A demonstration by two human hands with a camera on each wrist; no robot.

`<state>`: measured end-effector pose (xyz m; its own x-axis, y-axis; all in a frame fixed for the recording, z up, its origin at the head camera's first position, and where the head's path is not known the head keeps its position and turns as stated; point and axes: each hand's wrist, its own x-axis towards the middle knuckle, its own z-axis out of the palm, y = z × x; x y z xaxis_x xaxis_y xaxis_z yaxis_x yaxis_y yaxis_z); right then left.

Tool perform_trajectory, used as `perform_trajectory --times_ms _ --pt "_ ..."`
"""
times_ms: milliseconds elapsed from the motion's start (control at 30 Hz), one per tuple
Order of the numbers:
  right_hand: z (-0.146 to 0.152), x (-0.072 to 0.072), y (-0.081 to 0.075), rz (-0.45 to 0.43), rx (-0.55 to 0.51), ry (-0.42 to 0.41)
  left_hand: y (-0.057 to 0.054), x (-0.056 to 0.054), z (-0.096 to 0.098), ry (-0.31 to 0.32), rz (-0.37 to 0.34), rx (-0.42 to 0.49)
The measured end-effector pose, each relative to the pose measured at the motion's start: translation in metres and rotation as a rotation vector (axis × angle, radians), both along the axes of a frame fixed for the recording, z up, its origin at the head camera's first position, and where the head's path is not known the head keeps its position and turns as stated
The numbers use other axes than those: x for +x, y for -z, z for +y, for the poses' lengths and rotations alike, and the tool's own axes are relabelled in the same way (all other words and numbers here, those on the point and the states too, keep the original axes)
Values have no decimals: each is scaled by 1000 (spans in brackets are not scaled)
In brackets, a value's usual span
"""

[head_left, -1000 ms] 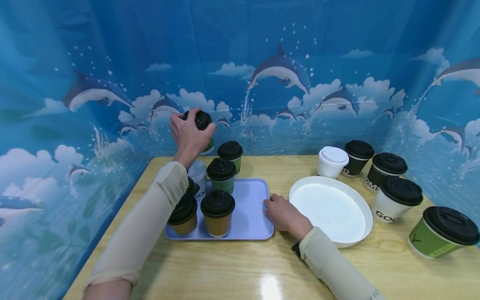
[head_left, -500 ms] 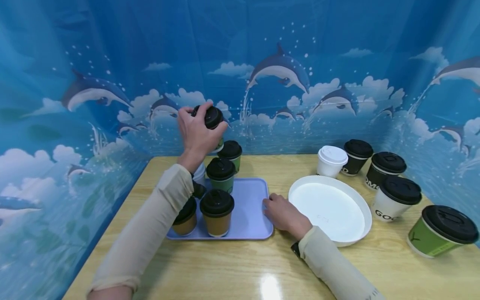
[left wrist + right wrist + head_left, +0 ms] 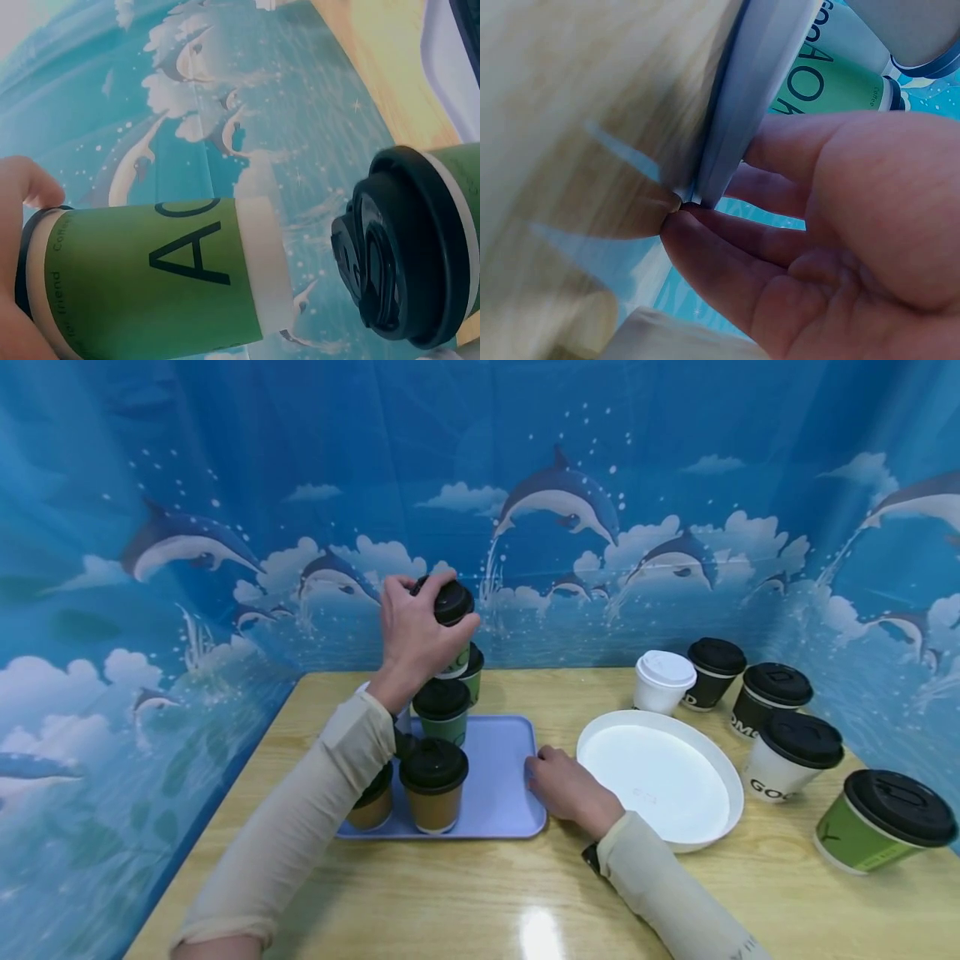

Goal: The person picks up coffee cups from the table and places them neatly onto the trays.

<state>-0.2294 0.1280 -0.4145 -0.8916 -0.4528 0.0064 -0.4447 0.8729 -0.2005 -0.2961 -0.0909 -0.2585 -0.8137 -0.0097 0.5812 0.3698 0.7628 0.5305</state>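
Observation:
My left hand (image 3: 420, 639) grips a green paper coffee cup (image 3: 150, 277) near its black lid (image 3: 454, 602), raised over the back of the table. Its white base points toward the black lid of another green cup (image 3: 405, 247), which stands behind the tray. My right hand (image 3: 570, 789) holds the right rim of the lavender tray (image 3: 498, 777); in the right wrist view its thumb is at the tray's side and its fingertips reach the tabletop. On the tray are a green cup (image 3: 444, 722), two brown cups (image 3: 435, 802) and a white cup (image 3: 403, 720), mostly hidden by my left arm.
A round white dish (image 3: 660, 777) sits right of my right hand. Around it stand a white-lidded cup (image 3: 663, 681), two black cups (image 3: 765, 702), a white cup with a black lid (image 3: 791, 760) and a large green cup (image 3: 877, 827). A dolphin-print curtain (image 3: 555, 552) closes off the back.
My left hand has carried the green cup to the right, rising slightly and then dipping, so it now overlaps the green cup behind the tray. The right hand stays at the tray's rim.

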Motion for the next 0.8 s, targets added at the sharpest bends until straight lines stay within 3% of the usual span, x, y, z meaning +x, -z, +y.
perform_trajectory --times_ms 433,800 --pt "0 0 0 12 -2 10 -7 16 15 109 -141 -109" --pt "0 0 1 26 13 -4 0 18 30 197 -266 -174"
